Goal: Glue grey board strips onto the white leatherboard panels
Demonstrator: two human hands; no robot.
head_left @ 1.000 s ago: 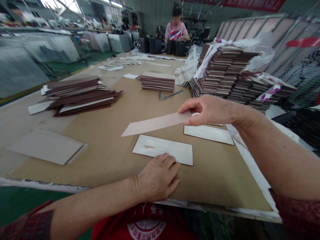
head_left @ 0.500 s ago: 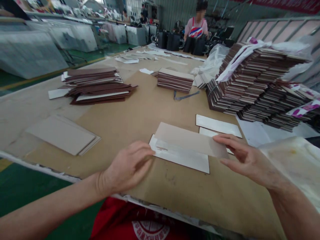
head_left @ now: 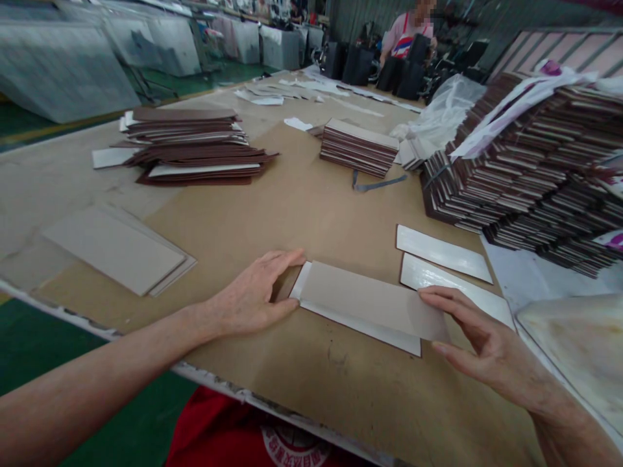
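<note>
A thin beige board (head_left: pixel 360 292) lies over a dark-edged white panel (head_left: pixel 384 335) on the brown-papered table; the white shows along the front and at the left end. My left hand (head_left: pixel 257 292) holds the panel's left end, thumb by the front corner and fingers by the back one. Between thumb and fingertips, my right hand (head_left: pixel 477 337) grips the board's right end, which overhangs the panel. Behind that hand are two glossy white panels with dark edges, the nearer one (head_left: pixel 452 285) partly hidden by my fingers and the farther one (head_left: pixel 442 253) in full view.
Several loose beige boards (head_left: pixel 117 246) lie at the left. Behind them is a pile of brown and white pieces (head_left: pixel 195 152). A small stack (head_left: pixel 357 149) stands mid-table; a tall stack of brown panels (head_left: pixel 525 162) rises at right. A co-worker (head_left: pixel 409 32) stands beyond the table.
The beige board has come down and squared up over the white panel, covering more of it. My left hand has spread around the panel's end. The camera view has shifted slightly.
</note>
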